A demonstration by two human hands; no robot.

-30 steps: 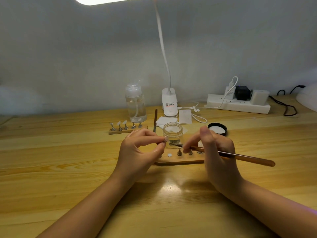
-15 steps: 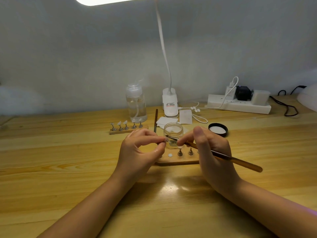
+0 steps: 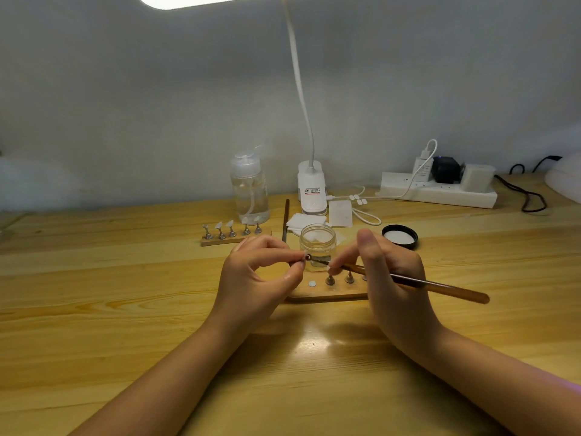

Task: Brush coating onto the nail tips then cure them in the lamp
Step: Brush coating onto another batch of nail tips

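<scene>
My left hand (image 3: 257,278) pinches a small nail tip holder (image 3: 305,258) between thumb and forefinger above the table. My right hand (image 3: 390,278) grips a brown brush (image 3: 440,287), whose bristle end touches the pinched tip. Under the hands lies a wooden stand (image 3: 327,292) with two metal pegs and an empty white round spot. An open glass jar (image 3: 317,243) of clear coating stands just behind it. A second wooden stand (image 3: 234,236) with several nail tips on pegs sits farther left. The white curing lamp (image 3: 566,180) shows partly at the right edge.
The jar's black lid (image 3: 400,236) lies right of the jar. A clear pump bottle (image 3: 250,190), a clip desk lamp (image 3: 312,191), white wipes (image 3: 306,220), a dark stick (image 3: 285,220) and a power strip (image 3: 440,191) with cables line the back of the wooden table (image 3: 94,309).
My right hand lifted the brush tip from near the jar's base up to the nail tip in my left hand. My left hand has stayed still.
</scene>
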